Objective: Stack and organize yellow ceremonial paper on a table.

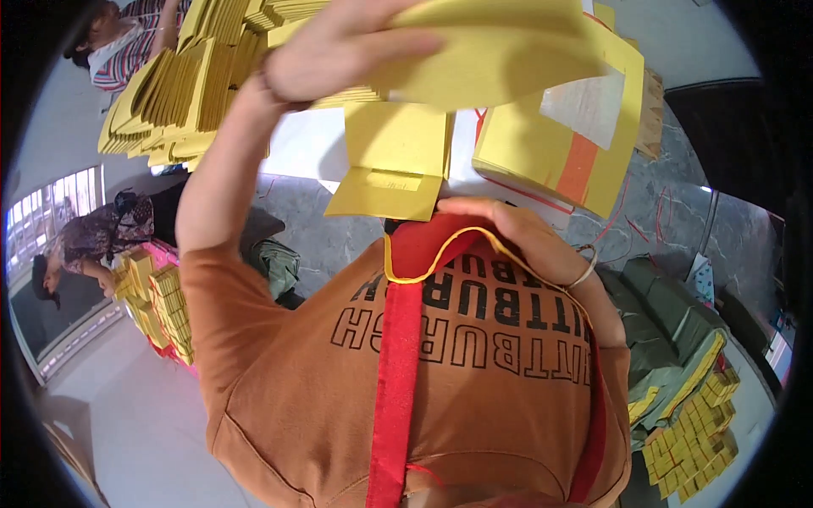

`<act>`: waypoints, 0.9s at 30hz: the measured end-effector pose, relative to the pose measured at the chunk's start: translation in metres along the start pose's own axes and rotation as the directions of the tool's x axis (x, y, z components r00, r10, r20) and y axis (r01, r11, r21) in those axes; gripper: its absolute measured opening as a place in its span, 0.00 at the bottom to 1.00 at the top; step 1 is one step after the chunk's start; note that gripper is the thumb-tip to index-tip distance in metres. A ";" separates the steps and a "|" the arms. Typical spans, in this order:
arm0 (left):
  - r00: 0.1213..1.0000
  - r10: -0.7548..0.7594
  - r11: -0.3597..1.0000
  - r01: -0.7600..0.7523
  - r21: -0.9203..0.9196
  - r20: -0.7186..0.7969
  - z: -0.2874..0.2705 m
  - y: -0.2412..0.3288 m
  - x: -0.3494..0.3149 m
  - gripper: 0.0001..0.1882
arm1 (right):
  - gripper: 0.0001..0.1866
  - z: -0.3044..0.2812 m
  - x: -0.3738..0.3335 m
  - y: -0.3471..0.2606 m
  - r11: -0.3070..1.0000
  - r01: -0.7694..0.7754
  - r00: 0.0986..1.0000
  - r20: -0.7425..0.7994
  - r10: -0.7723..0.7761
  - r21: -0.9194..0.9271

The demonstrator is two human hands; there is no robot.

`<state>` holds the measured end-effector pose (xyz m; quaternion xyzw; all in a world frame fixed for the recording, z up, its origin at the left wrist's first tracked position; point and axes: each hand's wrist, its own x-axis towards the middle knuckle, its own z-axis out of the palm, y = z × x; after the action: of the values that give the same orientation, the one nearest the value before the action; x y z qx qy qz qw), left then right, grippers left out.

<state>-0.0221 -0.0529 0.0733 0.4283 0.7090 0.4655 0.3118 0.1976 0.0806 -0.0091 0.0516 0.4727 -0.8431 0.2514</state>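
Raised at the top of the view, my left hand [347, 55] grips a large yellow card sheet [508, 46], its fingers lying over the near face. Part of that hand is cut off by the upper edge. Below it, a creased yellow card folder [396, 140] lies unfolded on the white table [305, 140], its lower flap reaching over the table's near edge. My right hand [521, 230] rests close to my red apron [432, 245]. Its fingers stretch out toward the flap's right corner; whether they touch it I cannot tell. Nothing shows in that hand.
Rows of folded yellow cards [182, 89] fill the table's left. At right stands a yellow stack [525, 140] with an orange band. Bundled yellow packs [690, 444] and dark green sacks [669, 313] lie right. Two other people [127, 51] are at left, one near yellow bundles [157, 296].
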 end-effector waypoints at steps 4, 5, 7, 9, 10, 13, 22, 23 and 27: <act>0.818 -0.561 0.812 0.513 0.278 0.128 -0.083 -0.048 -0.099 0.14 | 0.26 0.000 0.003 0.013 0.962 -0.200 0.968 -0.115 0.223 0.188; 0.837 -0.543 0.838 0.533 0.121 0.072 -0.088 -0.075 -0.141 0.14 | 0.25 -0.007 0.007 0.025 0.990 -0.142 0.982 -0.123 0.143 0.023; 0.628 -0.750 0.661 0.712 0.237 0.208 -0.105 -0.148 -0.232 0.13 | 0.25 -0.026 0.018 0.046 0.969 -0.040 0.999 -0.039 0.031 -0.245; 0.289 -0.902 0.427 0.710 0.560 0.320 -0.065 -0.145 -0.226 0.12 | 0.25 -0.037 0.030 0.060 0.874 0.070 0.998 0.029 -0.064 -0.481; 0.441 -0.772 0.590 0.229 0.774 0.458 -0.051 -0.215 -0.295 0.15 | 0.24 -0.036 0.033 0.062 0.845 0.072 0.996 0.080 -0.034 -0.531; 0.538 -0.718 0.644 0.271 0.716 0.442 0.007 -0.195 -0.265 0.17 | 0.24 -0.044 0.046 0.080 0.793 0.080 0.996 0.088 -0.033 -0.604; 0.695 -0.693 0.716 0.636 0.288 0.190 -0.011 -0.108 -0.207 0.16 | 0.22 -0.045 0.049 0.064 0.757 0.123 0.983 0.183 -0.005 -0.642; 0.718 -0.683 0.731 0.670 0.130 0.137 -0.011 -0.106 -0.205 0.16 | 0.22 -0.047 0.052 0.064 0.742 0.169 0.973 0.229 -0.021 -0.649; 0.779 -0.626 0.780 0.625 0.033 0.022 -0.010 -0.106 -0.191 0.15 | 0.24 -0.045 0.062 0.069 0.699 0.159 0.973 0.232 0.010 -0.697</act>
<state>0.0193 -0.2495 -0.0125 0.1797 0.8114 0.3204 0.4546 0.1694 0.0646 -0.1073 -0.1612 0.7322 -0.6054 0.2672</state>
